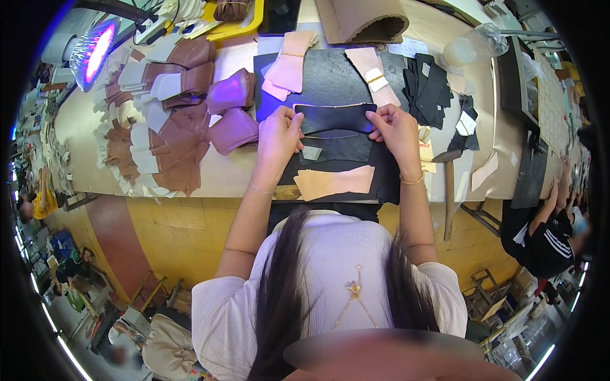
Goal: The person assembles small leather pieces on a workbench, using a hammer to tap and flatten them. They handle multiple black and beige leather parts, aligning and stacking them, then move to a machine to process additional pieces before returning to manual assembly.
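A black leather piece (335,119) with a pale upper edge is stretched between my two hands. My left hand (281,131) pinches its left end, and my right hand (392,129) pinches the right end. Just below it, on a black work mat (311,66), lies another black leather piece (340,151) with a small grey-green patch on it. Nearest to me rests a tan leather piece (335,182). Pale pink leather pieces (288,71) lie beyond my left hand, and a banded bundle of pale pieces (375,75) lies beyond my right.
Brown leather pieces (171,149) are heaped at the left, under a glowing lamp (95,54). Black strips (427,89) lie at the right, with a hammer (448,190) near the table edge. A cardboard roll (362,22) and a yellow tray (248,28) stand at the back.
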`<state>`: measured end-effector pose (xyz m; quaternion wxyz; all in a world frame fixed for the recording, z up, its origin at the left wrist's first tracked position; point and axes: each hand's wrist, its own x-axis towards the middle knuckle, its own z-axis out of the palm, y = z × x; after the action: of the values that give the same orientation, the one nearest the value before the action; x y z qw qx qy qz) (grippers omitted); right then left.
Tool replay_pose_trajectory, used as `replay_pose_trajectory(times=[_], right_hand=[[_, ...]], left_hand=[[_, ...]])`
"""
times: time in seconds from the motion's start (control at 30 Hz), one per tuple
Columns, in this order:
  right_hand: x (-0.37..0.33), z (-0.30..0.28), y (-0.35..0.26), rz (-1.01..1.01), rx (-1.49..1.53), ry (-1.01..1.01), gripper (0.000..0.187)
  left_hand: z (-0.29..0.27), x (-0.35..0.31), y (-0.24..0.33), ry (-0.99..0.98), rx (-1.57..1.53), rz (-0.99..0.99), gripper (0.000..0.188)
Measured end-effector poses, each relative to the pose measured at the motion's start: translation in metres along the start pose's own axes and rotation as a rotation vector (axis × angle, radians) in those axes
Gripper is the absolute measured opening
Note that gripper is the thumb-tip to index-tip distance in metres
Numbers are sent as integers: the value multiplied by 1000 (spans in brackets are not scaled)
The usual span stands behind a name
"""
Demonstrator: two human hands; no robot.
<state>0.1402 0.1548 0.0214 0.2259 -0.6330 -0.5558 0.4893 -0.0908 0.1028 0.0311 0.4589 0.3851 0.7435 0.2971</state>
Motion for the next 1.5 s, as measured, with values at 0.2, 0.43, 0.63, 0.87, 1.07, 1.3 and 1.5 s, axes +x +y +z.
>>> replay_pose_trajectory(times=[0.2, 0.43, 0.63, 0.87, 1.07, 1.3, 1.5], right_hand=[[3, 2, 1, 2, -19, -11, 21], [4, 2, -1, 15, -59, -15, 21], [4, 3, -2, -21, -68, 7, 22], [4, 4, -1, -25, -92, 18, 23], [2, 5, 0, -42, -108, 27, 22], [2, 6, 0, -67, -168, 47, 21], [-5, 14, -4, -202, -432, 98, 21]], left_hand=[[-2, 3, -1, -23, -15, -19, 23], [-2, 3, 0, -32, -23, -5, 24], [-2, 4, 1, -27, 0, -20, 25], [-2, 4, 2, -32, -9, -19, 26], [-1, 4, 4, -20, 26, -24, 27], [8, 5, -4, 146, 365, 190, 21], [2, -5, -8, 184, 501, 221, 18]])
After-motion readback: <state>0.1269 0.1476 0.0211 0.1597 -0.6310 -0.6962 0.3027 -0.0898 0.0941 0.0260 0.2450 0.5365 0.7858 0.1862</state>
